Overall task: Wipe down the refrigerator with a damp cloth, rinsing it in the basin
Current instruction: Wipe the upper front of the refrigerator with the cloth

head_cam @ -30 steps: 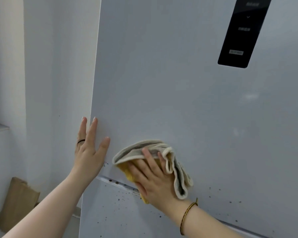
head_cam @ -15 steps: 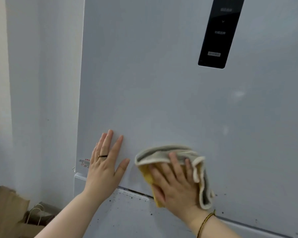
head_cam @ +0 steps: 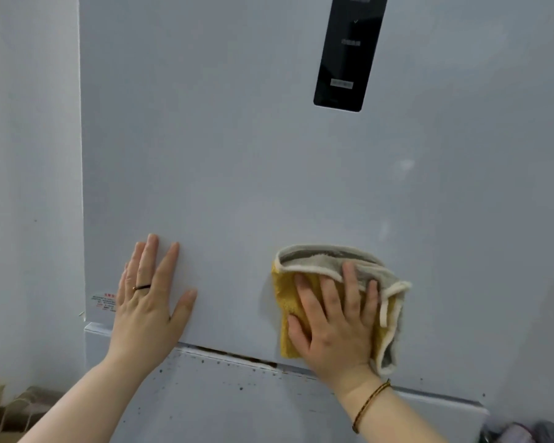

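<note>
Wiping is happening on the refrigerator (head_cam: 461, 187). The right hand (head_cam: 336, 321) is pressing the cloth (head_cam: 320, 260) against the upper door (head_cam: 237, 155) with spread fingers (head_cam: 349, 282), just above the gap (head_cam: 237, 356) between the doors. The left hand (head_cam: 147, 302) is resting spread on the same door, holding nothing. To wipe well, I think it should be pushing firmly in long rows and going down to the dark specks (head_cam: 160, 370) on the lower door (head_cam: 237, 410). I am counting two hands, one cloth, two doors, one black panel (head_cam: 346, 52). No basin is showing.
</note>
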The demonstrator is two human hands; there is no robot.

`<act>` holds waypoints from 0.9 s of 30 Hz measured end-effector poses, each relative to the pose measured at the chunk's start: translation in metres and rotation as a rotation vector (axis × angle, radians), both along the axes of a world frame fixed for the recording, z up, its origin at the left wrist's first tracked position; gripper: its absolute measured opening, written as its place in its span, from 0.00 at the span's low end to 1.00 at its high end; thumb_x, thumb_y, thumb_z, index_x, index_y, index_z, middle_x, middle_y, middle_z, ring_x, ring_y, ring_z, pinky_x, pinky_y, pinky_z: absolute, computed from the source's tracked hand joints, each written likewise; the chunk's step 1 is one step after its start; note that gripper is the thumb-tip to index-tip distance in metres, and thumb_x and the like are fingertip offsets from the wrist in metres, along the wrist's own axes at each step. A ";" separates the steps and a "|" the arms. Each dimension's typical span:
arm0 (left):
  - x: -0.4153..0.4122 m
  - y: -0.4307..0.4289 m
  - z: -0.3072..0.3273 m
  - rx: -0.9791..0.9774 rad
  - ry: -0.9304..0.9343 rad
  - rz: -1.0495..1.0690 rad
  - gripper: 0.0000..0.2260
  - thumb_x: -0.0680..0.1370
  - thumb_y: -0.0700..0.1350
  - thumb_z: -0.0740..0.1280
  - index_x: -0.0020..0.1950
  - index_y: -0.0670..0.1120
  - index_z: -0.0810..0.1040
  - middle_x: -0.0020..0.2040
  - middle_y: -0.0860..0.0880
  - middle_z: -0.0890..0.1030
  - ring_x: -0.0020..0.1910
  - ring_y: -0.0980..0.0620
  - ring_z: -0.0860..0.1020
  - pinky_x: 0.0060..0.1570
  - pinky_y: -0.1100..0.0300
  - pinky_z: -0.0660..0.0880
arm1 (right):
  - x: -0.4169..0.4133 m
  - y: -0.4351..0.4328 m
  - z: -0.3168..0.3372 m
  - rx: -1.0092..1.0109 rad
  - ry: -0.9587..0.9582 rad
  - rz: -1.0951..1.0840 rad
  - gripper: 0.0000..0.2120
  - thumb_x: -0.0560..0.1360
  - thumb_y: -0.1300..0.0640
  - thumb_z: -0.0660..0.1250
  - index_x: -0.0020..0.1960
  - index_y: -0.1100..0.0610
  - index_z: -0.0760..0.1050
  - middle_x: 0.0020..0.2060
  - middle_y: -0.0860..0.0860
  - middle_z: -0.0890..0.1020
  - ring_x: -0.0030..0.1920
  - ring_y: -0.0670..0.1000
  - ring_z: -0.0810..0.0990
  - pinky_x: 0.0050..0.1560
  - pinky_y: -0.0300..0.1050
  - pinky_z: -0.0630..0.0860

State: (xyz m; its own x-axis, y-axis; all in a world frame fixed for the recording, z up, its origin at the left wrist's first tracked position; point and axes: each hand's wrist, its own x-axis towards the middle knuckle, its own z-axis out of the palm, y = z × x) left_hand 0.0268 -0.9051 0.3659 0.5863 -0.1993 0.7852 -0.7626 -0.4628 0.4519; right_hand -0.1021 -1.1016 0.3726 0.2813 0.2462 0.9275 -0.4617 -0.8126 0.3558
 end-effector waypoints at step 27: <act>-0.041 -0.059 -0.005 0.024 -0.291 0.112 0.29 0.77 0.64 0.44 0.64 0.43 0.63 0.68 0.42 0.56 0.69 0.46 0.47 0.64 0.38 0.53 | -0.069 -0.071 -0.018 -0.289 0.260 0.007 0.16 0.79 0.49 0.48 0.63 0.48 0.68 0.60 0.46 0.70 0.75 0.53 0.49 0.73 0.56 0.47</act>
